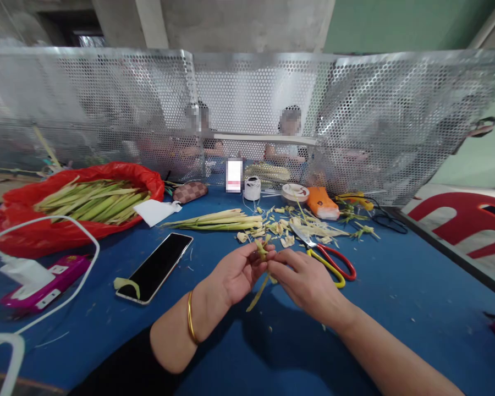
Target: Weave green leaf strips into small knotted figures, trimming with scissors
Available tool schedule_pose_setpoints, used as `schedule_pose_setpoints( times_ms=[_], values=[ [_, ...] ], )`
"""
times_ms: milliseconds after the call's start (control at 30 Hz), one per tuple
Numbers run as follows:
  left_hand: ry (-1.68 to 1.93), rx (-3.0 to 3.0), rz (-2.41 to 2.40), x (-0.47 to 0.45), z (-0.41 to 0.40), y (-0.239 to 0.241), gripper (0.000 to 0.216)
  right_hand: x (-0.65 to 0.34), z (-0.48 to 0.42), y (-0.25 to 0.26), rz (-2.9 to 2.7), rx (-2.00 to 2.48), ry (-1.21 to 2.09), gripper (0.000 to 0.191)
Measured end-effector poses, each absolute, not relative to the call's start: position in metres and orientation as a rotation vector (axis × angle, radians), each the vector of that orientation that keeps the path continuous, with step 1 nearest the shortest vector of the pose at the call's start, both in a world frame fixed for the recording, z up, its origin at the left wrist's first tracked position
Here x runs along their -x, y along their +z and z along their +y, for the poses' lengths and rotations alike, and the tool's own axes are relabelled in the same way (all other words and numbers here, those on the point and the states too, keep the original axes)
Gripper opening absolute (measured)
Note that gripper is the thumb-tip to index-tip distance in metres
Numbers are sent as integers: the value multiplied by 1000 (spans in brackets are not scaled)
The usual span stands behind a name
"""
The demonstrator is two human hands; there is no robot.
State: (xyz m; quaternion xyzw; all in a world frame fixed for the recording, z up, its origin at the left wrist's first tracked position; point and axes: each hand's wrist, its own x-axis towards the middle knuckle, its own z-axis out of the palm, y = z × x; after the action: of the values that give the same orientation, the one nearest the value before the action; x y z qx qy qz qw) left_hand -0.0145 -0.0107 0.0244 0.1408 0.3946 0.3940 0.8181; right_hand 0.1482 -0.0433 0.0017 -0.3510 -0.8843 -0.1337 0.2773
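Observation:
Between my fingers is a small woven piece of pale green leaf strip (pixel 262 252), with a loose end hanging down. My left hand (pixel 240 275), a gold bangle on its wrist, pinches the piece with the palm turned up. From the right, my right hand (pixel 305 278) closes its fingertips on the same strip; the exact grip is partly hidden. Just beyond my right hand lie scissors (pixel 330 258) with one red and one yellow handle. Leaf scraps (pixel 287 241) are scattered past my hands, beside a bundle of long leaf strips (pixel 218 221).
A red plastic bag (pixel 157 184) of leaves stands at the left. Nearer are a dark phone (pixel 159 267) and a purple power strip (pixel 66 283). White string (pixel 252 190), a round tub (pixel 295 192) and an orange packet (pixel 322 202) line the back, before a perforated metal screen (pixel 247 93).

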Motion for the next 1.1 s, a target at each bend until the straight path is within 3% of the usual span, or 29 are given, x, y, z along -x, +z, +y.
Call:
schedule_pose_setpoints(
  times_ms=[267,433,567,767,1100],
  values=[
    [810,-335,808,13,-11,20,18,-153,-43,8,-2387,768,-622,21],
    [890,-635,828,14,-14,17,9,-153,-42,4,-2125,820,-161,12],
    [952,-851,907,12,-18,18,14,-151,-41,2,-1879,956,249,7],
    [895,-1053,939,8,-25,19,24,-149,-44,7,-1740,976,388,7],
    [841,-923,980,8,-24,17,28,-143,-42,7,-1479,1201,697,28]
  ],
)
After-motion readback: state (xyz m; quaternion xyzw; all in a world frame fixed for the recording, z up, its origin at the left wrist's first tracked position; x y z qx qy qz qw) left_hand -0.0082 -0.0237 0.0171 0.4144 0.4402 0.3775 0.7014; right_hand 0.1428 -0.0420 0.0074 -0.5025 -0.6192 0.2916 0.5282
